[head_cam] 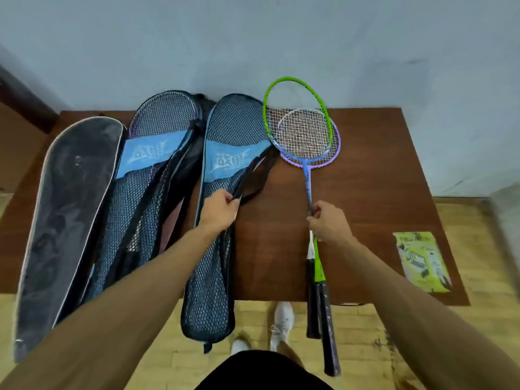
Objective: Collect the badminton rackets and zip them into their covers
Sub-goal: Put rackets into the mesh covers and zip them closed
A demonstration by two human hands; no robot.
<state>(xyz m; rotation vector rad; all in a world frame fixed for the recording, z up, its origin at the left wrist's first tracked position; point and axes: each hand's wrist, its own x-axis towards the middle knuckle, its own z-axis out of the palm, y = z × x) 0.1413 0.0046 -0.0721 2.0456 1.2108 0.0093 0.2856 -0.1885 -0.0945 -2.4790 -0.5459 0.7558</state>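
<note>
Two rackets (302,136) are pinched mid-shaft by the right hand (332,220), lying parallel just right of the mesh cover (213,277), its edge gripped by the left hand (219,212).

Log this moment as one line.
left hand: grips rightmost mesh cover edge | right hand: holds two rackets by shafts | rackets: outside cover

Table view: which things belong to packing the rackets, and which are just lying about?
Job: two rackets, held by the right hand; mesh cover, gripped by the left hand; second mesh cover; dark cover.
Lying about: yellow-green leaflet.
</note>
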